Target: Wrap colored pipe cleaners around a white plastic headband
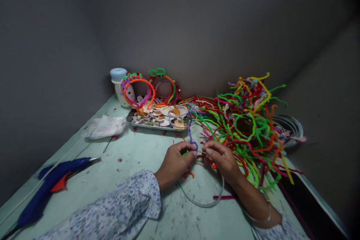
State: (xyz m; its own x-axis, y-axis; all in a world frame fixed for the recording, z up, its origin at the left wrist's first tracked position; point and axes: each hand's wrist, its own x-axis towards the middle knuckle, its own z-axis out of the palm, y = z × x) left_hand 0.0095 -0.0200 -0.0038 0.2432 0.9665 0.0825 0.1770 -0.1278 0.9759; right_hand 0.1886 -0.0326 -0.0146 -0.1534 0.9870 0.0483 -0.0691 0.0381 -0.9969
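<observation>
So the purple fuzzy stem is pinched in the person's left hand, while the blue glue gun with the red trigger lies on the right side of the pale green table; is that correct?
Not quite: the blue glue gun with the red trigger lies on the left side of the pale green table, as the head view shows. The rest stands.

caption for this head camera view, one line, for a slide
Two bare hands working a purple fuzzy stem beside a shell-filled metal tray
</observation>
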